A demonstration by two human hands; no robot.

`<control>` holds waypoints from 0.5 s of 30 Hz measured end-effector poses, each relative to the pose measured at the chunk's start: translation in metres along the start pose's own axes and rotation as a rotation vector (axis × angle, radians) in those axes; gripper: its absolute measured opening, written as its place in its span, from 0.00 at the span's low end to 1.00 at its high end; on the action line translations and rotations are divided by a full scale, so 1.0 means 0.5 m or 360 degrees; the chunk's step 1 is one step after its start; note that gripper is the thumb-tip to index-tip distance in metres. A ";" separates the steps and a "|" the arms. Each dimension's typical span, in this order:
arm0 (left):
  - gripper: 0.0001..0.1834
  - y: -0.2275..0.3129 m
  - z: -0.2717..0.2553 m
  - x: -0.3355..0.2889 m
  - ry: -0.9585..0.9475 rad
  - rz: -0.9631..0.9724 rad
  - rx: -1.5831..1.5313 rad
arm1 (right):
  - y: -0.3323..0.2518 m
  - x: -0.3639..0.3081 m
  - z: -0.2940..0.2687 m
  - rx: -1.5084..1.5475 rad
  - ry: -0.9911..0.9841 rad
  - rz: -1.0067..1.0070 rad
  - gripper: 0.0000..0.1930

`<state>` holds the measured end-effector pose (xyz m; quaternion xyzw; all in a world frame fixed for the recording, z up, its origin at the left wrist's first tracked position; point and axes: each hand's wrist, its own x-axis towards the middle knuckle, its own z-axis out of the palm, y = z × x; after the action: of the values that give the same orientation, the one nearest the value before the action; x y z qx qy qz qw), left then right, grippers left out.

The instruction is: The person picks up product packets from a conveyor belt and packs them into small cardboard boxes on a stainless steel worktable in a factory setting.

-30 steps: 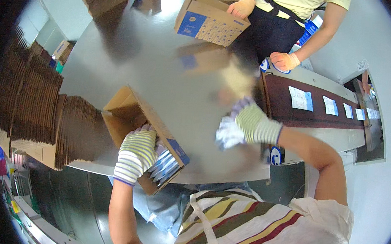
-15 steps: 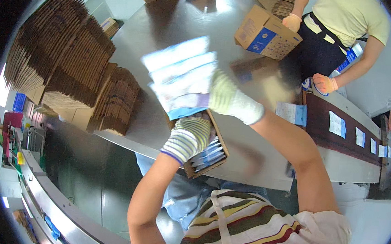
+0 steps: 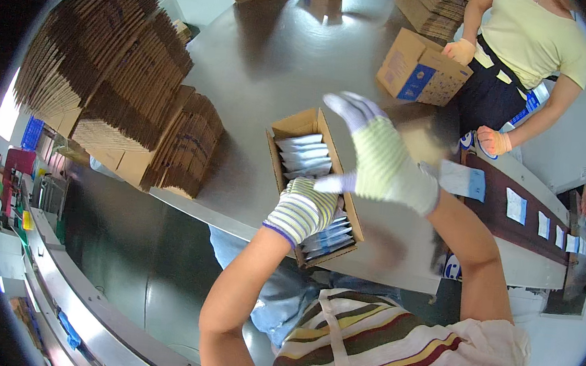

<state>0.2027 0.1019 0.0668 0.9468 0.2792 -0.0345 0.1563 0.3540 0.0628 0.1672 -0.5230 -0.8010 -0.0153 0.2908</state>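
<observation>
An open brown carton (image 3: 354, 215) sits near the table's front edge, tilted in the view. White-and-blue flat packets (image 3: 304, 158) stand in a row in its far part, and more packets (image 3: 328, 239) fill the near part. My left hand (image 3: 303, 208), in a green-and-white striped glove, reaches down into the carton's middle between the two groups; its fingertips are hidden there. Above the carton's right side, my right hand (image 3: 384, 159) is raised in a similar glove, fingers and thumb spread, with nothing in it.
Tall stacks of folded cardboard cartons (image 3: 118, 87) stand on the left. A dark conveyor belt (image 3: 488, 202) at right carries several packets; one packet (image 3: 464, 180) lies at its near end. Across the metal table (image 3: 261, 63), a gloved co-worker holds a printed carton (image 3: 422, 73).
Several packets that my right hand held above the carton are now standing in its far part. The right hand has let go and spread open. My left hand stays in the carton.
</observation>
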 end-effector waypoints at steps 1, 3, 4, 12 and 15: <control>0.21 0.021 -0.041 0.010 -0.0220 0.0025 -0.0001 | -0.019 -0.030 -0.026 -0.0018 0.0120 -0.0051 0.43; 0.21 0.047 -0.092 -0.007 -0.0351 -0.0152 0.0004 | -0.056 -0.098 -0.024 0.0026 -0.0430 -0.0506 0.29; 0.21 0.050 -0.072 -0.011 -0.0209 -0.0094 0.0101 | -0.084 -0.138 0.003 -0.0107 -0.0394 -0.0689 0.22; 0.14 0.005 -0.205 -0.069 0.0621 0.0215 0.0224 | -0.057 -0.037 0.162 0.0028 -0.0541 -0.0343 0.21; 0.18 -0.001 -0.289 -0.091 0.1154 0.0236 0.0459 | 0.194 0.184 0.213 -0.0595 -0.0157 0.0206 0.35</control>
<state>0.1608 0.1244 0.2105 0.9274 0.2395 0.2745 -0.0850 0.3619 0.2179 0.0959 -0.6183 -0.7623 -0.1194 0.1495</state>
